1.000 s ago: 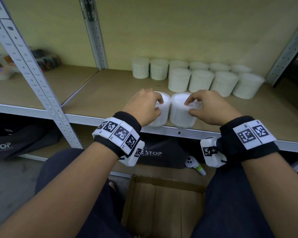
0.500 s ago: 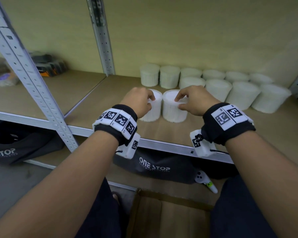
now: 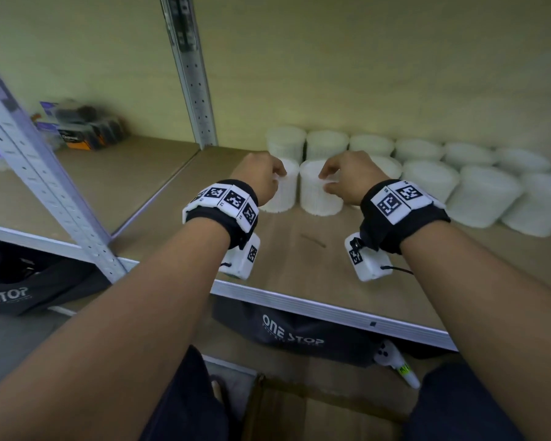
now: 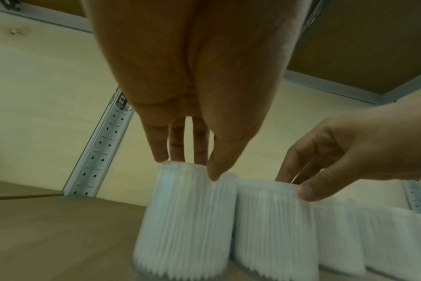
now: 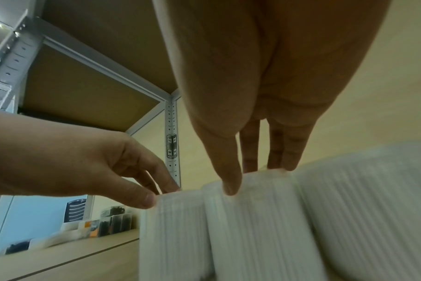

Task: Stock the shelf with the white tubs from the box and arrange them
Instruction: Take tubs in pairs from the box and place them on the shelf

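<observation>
On shelf [image 3: 299, 249] | left hand [image 3: 261, 179] pinches left tub [image 3: 283, 195] rim | right hand [image 3: 347, 176] pinches right tub [image 3: 315, 195] rim

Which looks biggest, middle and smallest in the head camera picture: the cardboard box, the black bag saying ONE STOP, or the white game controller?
1. Black bag
2. Cardboard box, though the frame cuts it off
3. White controller

White tubs [image 3: 318, 192] under both grips: matt, ribbed plastic. Shelf board [image 3: 299, 256] beneath: matt wood grain. Uprights [image 3: 191, 71] beyond: perforated, painted metal. Wristbands [image 3: 404, 214]: black cloth.
</observation>
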